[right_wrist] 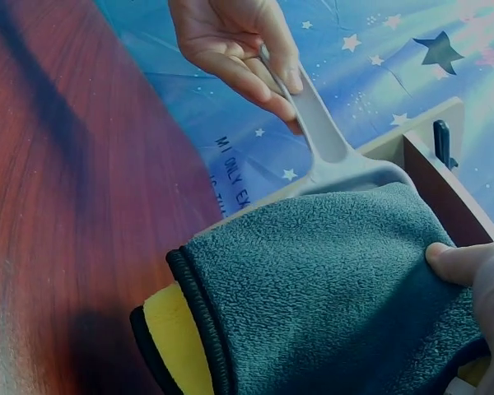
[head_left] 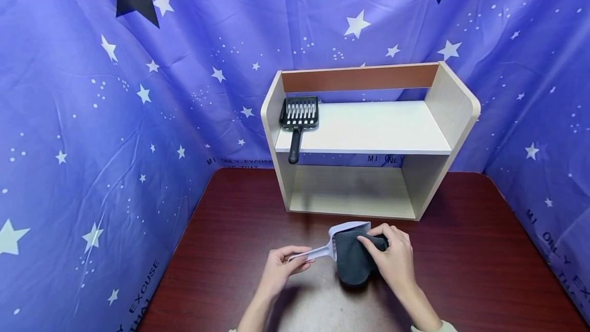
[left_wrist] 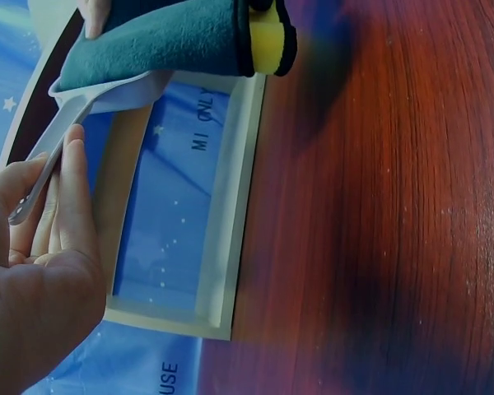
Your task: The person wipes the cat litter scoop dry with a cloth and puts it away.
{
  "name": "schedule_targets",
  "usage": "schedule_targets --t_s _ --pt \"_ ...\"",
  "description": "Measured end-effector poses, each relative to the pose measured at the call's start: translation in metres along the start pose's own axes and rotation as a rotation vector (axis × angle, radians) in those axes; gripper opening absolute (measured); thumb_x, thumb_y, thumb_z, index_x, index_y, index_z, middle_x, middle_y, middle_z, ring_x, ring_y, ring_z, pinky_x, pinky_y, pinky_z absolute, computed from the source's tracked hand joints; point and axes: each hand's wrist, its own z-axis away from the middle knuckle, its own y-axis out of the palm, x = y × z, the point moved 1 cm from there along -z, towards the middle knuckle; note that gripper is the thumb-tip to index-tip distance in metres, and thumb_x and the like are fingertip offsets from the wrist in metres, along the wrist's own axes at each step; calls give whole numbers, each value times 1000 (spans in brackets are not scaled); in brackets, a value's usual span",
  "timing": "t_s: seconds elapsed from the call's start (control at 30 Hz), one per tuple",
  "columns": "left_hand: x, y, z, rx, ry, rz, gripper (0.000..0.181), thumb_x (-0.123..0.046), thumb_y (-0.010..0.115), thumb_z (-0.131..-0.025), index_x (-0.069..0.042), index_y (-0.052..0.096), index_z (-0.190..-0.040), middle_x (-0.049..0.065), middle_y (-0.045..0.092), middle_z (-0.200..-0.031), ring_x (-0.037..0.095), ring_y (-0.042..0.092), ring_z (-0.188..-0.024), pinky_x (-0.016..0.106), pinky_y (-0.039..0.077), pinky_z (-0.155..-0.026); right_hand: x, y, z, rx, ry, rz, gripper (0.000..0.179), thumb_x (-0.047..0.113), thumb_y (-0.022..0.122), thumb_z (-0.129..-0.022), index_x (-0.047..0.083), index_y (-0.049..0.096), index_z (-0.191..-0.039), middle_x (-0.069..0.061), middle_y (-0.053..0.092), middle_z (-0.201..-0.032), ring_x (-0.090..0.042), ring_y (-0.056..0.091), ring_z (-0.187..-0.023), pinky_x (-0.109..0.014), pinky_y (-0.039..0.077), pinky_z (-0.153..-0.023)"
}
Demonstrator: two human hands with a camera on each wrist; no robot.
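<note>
My left hand (head_left: 284,266) pinches the handle of a light grey litter scoop (head_left: 326,251) between thumb and fingers, holding it above the table. A dark grey-green cloth (head_left: 352,255) with a yellow underside and black edging lies over the scoop's head and hangs down toward me. My right hand (head_left: 394,255) grips the cloth at the scoop's right side, its thumb pressing on top in the right wrist view. The cloth hides most of the scoop's slotted head. In the left wrist view the yellow side (left_wrist: 268,41) shows at the cloth's folded end.
Behind the hands stands a two-level wooden shelf (head_left: 364,127) on the dark red table (head_left: 230,219). A black slotted scoop (head_left: 299,114) lies at the left of its upper board, handle jutting over the front edge. Blue star-printed curtains (head_left: 207,65) surround the table.
</note>
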Motion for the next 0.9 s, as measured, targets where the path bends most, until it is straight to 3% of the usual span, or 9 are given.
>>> schedule_targets --t_s 0.23,0.5,0.9 --pt "-1 9 1 36 25 7 37 7 61 -92 30 51 -119 17 74 -99 5 73 -84 19 59 -79 2 6 3 15 1 24 33 7 92 -62 11 62 -77 -2 68 -71 -17 58 -69 -34 37 -82" --pt "1 17 3 61 27 -22 35 10 60 -90 29 52 -118 49 57 -112 6 73 -85 19 59 -79 1 9 5 1 -18 42 32 7 90 -63 10 62 -76 0 67 -70 -16 56 -67 -33 37 -79" --pt "3 22 6 117 55 -25 36 8 62 -91 29 52 -118 52 53 -116 3 72 -88 18 59 -81 -6 11 7 -12 41 82 33 7 91 -63 11 60 -76 -2 66 -73 -20 61 -73 -31 35 -71"
